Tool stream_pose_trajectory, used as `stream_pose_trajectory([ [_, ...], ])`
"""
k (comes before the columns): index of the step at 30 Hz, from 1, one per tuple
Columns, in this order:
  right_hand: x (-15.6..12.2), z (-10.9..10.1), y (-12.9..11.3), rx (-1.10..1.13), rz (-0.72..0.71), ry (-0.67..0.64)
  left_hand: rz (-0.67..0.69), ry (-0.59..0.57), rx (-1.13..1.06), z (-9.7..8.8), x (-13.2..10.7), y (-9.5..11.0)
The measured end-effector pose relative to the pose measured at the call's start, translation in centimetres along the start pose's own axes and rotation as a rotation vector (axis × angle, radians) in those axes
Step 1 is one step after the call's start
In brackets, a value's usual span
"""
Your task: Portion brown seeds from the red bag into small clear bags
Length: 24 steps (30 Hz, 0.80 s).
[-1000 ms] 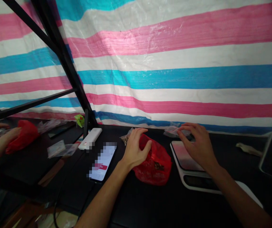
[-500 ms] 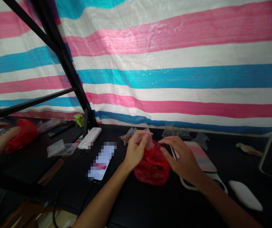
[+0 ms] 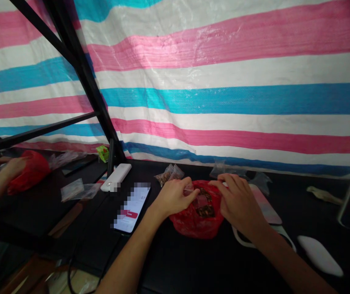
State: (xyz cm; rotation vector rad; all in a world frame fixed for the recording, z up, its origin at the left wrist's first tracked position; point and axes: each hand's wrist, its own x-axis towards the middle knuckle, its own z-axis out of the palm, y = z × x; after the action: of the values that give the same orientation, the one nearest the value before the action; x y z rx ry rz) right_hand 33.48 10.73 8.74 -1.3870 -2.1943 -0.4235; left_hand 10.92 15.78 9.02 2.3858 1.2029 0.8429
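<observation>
My left hand pinches a small clear plastic bag at the top of a red plastic bag, which lies on the black table. My right hand curls over the red bag's far right side, its fingertips near the bag's upper edge. I cannot tell whether it holds anything. Dark contents show through the red plastic below my hands. Just beyond my left hand lie small clear packets of something brown.
A smartphone and a white power bank lie left of my hands. A digital scale stands to the right, with a white oval object beside it. Clear bags lie against a striped tarp. A black metal frame crosses the left side.
My right hand has moved left onto the red bag, closing the gap to my left hand. The small clear bag has dropped lower, to the red bag's top.
</observation>
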Motion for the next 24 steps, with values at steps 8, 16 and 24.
stream_pose_trajectory([
  [8,-0.3,1.3,-2.3,0.141,-0.112,-0.188,-0.037,0.014,0.226,0.3,0.0,-1.2],
  [16,-0.1,1.7,-1.0,0.028,-0.016,-0.197,-0.079,-0.007,0.088,1.5,0.0,-1.2],
  [24,-0.1,1.2,-2.0,-0.244,0.005,-0.15,-0.048,0.072,-0.328,2.1,0.4,-0.2],
])
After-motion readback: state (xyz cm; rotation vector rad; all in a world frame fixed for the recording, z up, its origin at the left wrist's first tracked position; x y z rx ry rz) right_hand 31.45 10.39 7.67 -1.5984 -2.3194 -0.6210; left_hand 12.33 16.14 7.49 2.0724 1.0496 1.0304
